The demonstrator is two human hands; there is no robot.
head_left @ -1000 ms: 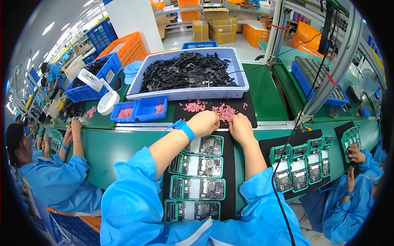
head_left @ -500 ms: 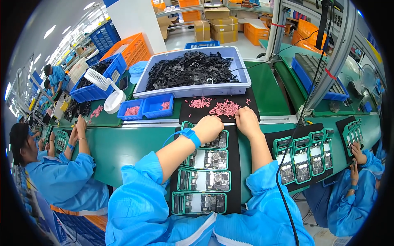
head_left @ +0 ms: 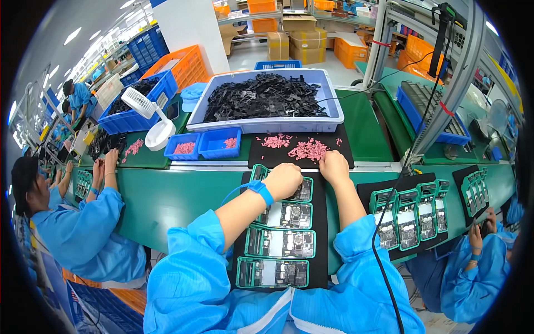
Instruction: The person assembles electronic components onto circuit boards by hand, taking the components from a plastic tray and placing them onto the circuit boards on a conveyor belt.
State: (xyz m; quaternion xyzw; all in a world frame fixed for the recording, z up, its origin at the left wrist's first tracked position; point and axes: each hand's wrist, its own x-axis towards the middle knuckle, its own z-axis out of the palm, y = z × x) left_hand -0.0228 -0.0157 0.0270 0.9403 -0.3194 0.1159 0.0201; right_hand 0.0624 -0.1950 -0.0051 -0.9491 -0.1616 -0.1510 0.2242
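Four green frames holding phone circuit boards lie in a column on a black mat [head_left: 319, 222] before me; the nearest frame [head_left: 272, 273] shows whole. Over the farthest frame [head_left: 304, 190] rests my left hand [head_left: 282, 181], closed, a blue strap [head_left: 260, 192] round its wrist. The hand covers part of that frame, and its fingertips are hidden. My right hand [head_left: 335, 167] is pinched at the near right side of a pile of small pink pieces [head_left: 307, 150]. Whatever sits between its fingers is too small or hidden to make out.
Beyond the pile stands a white tub [head_left: 267, 123] heaped with black plastic parts [head_left: 261, 96]. Two small blue bins [head_left: 219, 153] hold pink pieces, beside a white fan [head_left: 160, 133]. A black cable [head_left: 384, 222] hangs at my right. Co-workers sit on both sides.
The view has shifted slightly. My two hands stay almost in place, the left over the far frame and the right by the pink pieces. The right-hand co-worker's hands have drawn back from their frames.
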